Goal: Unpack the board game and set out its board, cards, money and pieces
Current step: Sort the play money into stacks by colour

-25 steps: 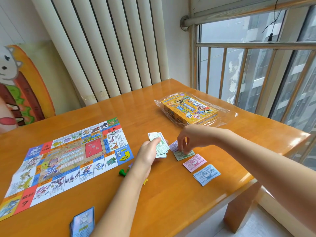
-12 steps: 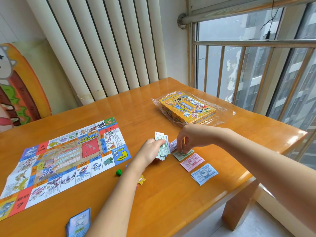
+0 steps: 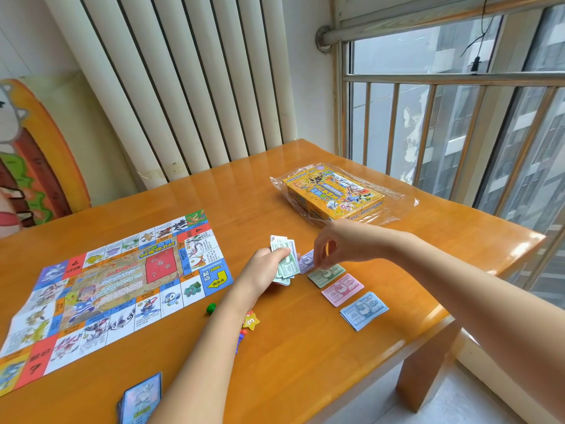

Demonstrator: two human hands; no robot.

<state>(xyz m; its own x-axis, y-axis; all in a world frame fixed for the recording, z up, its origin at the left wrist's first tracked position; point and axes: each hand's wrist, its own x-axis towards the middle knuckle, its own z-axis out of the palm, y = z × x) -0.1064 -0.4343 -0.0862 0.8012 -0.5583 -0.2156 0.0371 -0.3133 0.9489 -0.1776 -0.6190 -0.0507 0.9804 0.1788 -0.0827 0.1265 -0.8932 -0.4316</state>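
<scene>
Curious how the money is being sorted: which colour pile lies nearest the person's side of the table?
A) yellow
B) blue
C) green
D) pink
B: the blue pile lies at the near end of the row, with the pink pile and the green pile beyond it.

You have one board, one box and one deck of cards. Your money makes five lots: four in a row, one purple pile, one green pile, one pink pile and one blue pile, plus one wad in your left hand. Of small pieces three show plainly: one green piece, one yellow star and one red piece; a blue sliver by the red is too hidden to count.
</scene>
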